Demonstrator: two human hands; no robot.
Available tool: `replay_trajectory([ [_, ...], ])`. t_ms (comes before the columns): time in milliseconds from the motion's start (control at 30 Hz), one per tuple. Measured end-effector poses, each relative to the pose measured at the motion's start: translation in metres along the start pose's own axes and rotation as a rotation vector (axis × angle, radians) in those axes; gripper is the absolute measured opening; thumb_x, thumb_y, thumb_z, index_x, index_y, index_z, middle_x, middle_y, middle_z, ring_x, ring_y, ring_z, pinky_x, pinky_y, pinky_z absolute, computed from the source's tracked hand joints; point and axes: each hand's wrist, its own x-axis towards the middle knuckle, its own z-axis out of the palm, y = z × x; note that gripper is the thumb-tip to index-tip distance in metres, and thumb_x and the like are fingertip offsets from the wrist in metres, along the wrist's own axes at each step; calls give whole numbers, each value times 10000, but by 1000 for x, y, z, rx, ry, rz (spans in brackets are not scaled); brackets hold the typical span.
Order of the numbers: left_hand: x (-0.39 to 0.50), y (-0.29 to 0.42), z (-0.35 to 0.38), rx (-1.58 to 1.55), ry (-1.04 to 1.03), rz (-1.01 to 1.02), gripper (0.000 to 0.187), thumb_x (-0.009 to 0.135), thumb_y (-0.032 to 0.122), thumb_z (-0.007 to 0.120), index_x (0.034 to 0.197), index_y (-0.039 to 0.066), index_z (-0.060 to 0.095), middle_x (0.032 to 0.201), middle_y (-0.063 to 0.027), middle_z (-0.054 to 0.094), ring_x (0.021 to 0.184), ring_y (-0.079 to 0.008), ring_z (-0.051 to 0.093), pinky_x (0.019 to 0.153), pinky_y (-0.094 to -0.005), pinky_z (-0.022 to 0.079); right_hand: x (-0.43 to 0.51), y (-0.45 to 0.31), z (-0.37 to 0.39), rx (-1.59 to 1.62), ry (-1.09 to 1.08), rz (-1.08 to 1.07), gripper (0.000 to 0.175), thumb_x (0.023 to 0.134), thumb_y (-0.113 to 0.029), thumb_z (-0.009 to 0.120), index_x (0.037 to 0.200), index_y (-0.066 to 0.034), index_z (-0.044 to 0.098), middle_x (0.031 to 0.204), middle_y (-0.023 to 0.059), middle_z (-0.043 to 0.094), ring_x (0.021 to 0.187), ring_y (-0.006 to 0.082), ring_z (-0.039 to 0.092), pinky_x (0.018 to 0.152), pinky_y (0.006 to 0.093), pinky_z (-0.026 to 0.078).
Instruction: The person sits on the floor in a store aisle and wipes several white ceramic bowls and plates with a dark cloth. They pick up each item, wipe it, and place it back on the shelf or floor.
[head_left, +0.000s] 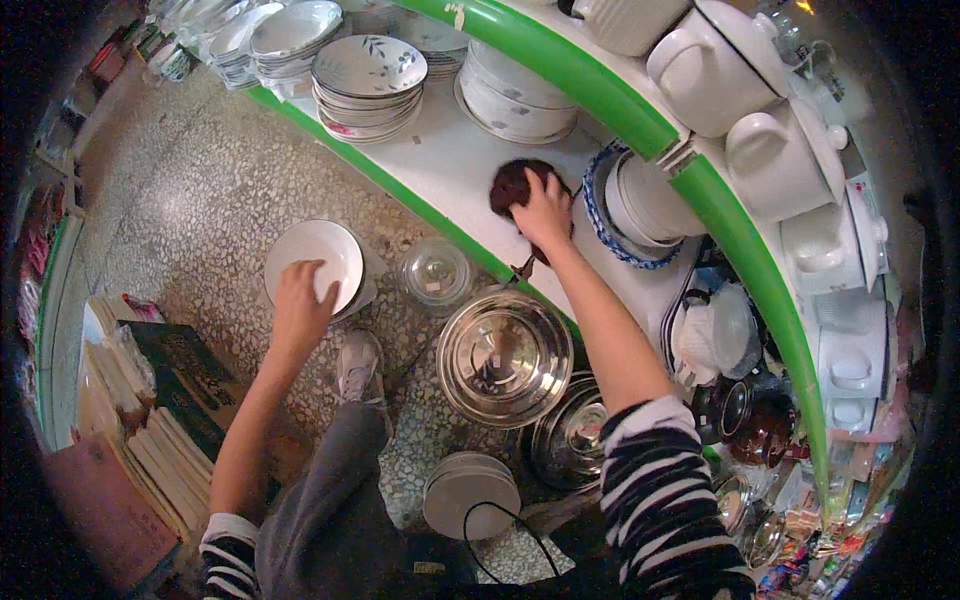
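My left hand (300, 300) rests with spread fingers over the inside of the top white plate (341, 259), part of a stack standing on the speckled floor. With my right hand (541, 210) I press a dark brown cloth (514, 184) onto the white shelf board (450, 180), which has a green edge. Left of the cloth, a stack of plates with a leaf pattern (371, 67) stands on that shelf. To its right lies a blue-and-white rimmed dish (600, 217) with white bowls. Whether my left fingers grip the plate or only touch it is unclear.
Clear glass bowls (435, 274), a shiny round lid or basin (502, 360) and a stack of round plates (472, 506) stand on the floor near my shoe (360, 367). Cardboard and boxes (180, 375) lie at the left. White lidded pots (780, 157) fill the green-edged upper shelf.
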Motion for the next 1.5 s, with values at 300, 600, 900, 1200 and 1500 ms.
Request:
replay_trajectory([
  [300, 37, 63, 34, -75, -128, 259, 363, 794, 195, 640, 1080, -9, 547, 1149, -196, 530, 1173, -356, 450, 997, -435, 350, 13, -113, 24, 164, -232, -452, 529, 644, -207, 655, 1160, -308, 600, 1313, 81, 469, 1192, 340, 437, 1013, 423, 374],
  [600, 30, 51, 39, -38, -223, 211, 378, 818, 251, 611, 1090, -9, 570, 1168, -197, 531, 1213, -345, 424, 1017, -463, 325, -26, 24, -25, 197, -320, -511, 360, 607, -67, 576, 887, -239, 723, 1154, 31, 572, 1111, 263, 497, 972, 360, 404],
  [900, 19, 50, 14, -44, -207, 184, 377, 800, 277, 632, 1073, 20, 599, 1116, -189, 562, 1172, -345, 458, 996, -491, 341, -72, 99, -58, 250, -393, -95, 497, 527, -40, 648, 1022, -72, 677, 1081, 123, 605, 1042, 270, 553, 909, 321, 435],
  [1200, 6, 98, -61, -40, -120, 308, 348, 790, 265, 633, 1027, 11, 610, 1101, -178, 577, 1156, -335, 478, 983, -478, 360, -157, 129, -116, 454, -41, 248, 623, 640, -142, 740, 1208, 28, 552, 1088, 165, 633, 975, 234, 608, 843, 302, 468],
  [1500, 36, 179, -46, 125, -359, 615, 447, 835, 317, 566, 1146, -3, 546, 1239, -195, 513, 1246, -337, 407, 1027, -469, 331, -165, 73, -171, 428, 63, -54, 559, 684, -185, 725, 1196, -30, 563, 1185, 196, 567, 1078, 286, 563, 931, 345, 434],
])
